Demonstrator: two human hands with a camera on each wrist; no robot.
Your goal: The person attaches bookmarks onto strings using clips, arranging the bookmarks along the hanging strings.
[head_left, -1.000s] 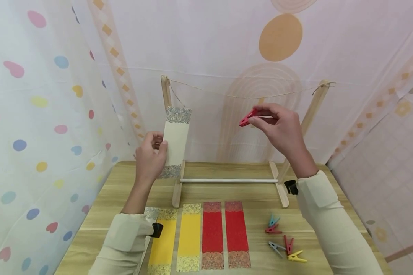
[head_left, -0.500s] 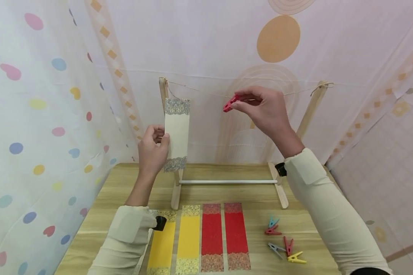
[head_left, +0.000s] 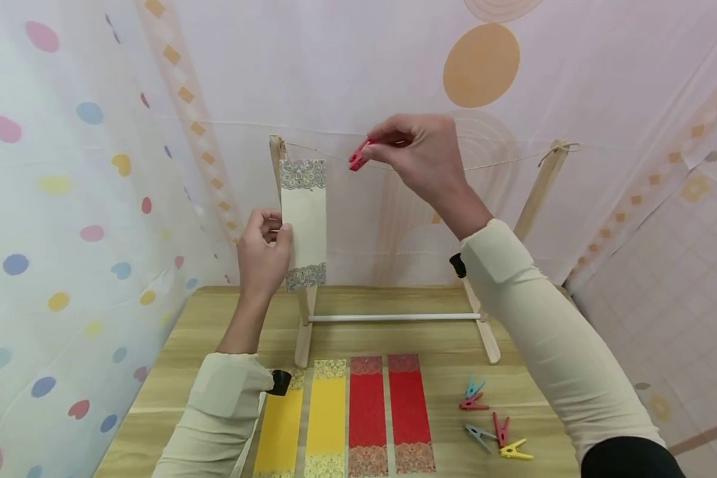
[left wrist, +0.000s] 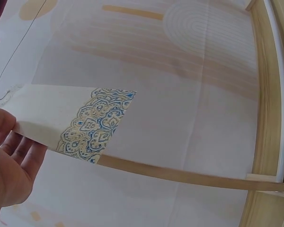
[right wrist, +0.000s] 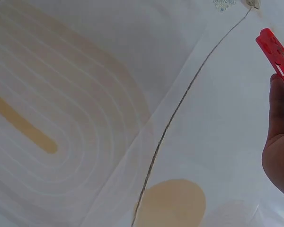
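Observation:
My left hand (head_left: 264, 255) pinches the left edge of a cream paper strip (head_left: 308, 222) with blue-grey lace-like patterned ends. The strip hangs upright in front of the frame's left post, its top edge close to the twine (head_left: 496, 164). In the left wrist view, the patterned lower end (left wrist: 97, 125) of the strip shows beyond the fingers. A red clothespin (head_left: 359, 155) is pinched between thumb and fingers of my right hand (head_left: 424, 154), just right of the strip's top and at the height of the twine. The right wrist view shows the red clothespin (right wrist: 276, 54) beside the string.
Two yellow strips (head_left: 326, 418) and two red strips (head_left: 368, 415) lie on the wooden table (head_left: 215, 318). Several clothespins (head_left: 480, 433) lie at the right. The wooden frame's right post (head_left: 540, 192) and white crossbar (head_left: 394, 318) stand behind. Another strip is mostly hidden under the left sleeve.
My right hand has moved left and up with the red clothespin, toward the strip. The left hand has raised the cream strip a little and straightened it upright.

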